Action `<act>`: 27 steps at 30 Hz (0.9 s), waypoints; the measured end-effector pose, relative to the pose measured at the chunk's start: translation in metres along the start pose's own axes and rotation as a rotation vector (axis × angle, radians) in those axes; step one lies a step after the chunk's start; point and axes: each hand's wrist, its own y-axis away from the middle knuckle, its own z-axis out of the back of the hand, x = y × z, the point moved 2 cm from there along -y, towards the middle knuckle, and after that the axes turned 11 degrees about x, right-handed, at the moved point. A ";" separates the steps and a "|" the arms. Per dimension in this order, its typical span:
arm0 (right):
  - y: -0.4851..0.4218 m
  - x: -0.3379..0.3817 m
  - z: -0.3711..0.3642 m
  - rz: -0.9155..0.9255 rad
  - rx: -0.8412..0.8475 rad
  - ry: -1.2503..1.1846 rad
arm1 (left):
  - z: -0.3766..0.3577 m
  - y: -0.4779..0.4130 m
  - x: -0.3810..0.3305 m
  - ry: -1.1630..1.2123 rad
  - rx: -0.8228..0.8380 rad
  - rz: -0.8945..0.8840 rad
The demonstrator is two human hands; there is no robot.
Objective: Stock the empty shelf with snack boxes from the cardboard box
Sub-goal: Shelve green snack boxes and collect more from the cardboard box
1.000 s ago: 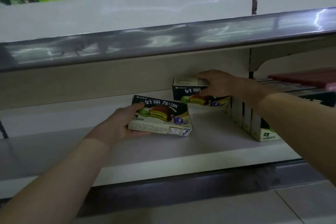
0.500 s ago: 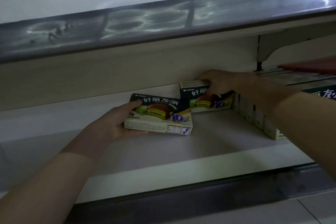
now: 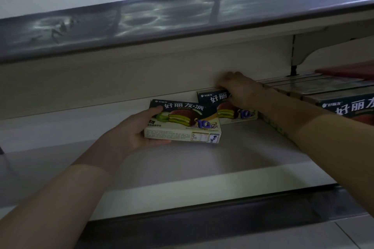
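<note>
Snack box [image 3: 183, 121] sits in the left hand [image 3: 133, 133], gripped at its left end with the thumb on the printed face and the fingers curled beneath, over the middle of the shelf [image 3: 182, 170]. The right hand [image 3: 240, 89] reaches to the shelf's back edge, its fingers curled over the top of a second snack box [image 3: 212, 101] standing against the back wall [image 3: 121, 79]. A row of matching boxes [image 3: 334, 95] fills the right end, and the upper shelf's dark rail [image 3: 182, 16] overhangs everything. Both held boxes lie lengthwise along the shelf's front edge, their printed faces tilted up toward the camera.
</note>
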 end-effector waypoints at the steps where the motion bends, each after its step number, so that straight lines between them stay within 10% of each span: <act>1: 0.003 0.000 -0.001 -0.006 -0.005 0.012 | -0.002 0.001 0.000 0.006 0.001 -0.003; 6: 0.019 0.008 0.026 -0.101 -0.113 -0.374 | -0.011 0.007 -0.001 0.066 0.028 -0.040; 13: 0.048 0.008 0.039 -0.143 0.300 -1.120 | -0.045 0.001 -0.008 0.206 0.144 -0.147; 27: 0.051 -0.028 0.033 -0.221 0.297 -0.159 | -0.103 -0.028 0.011 -0.452 0.019 -0.092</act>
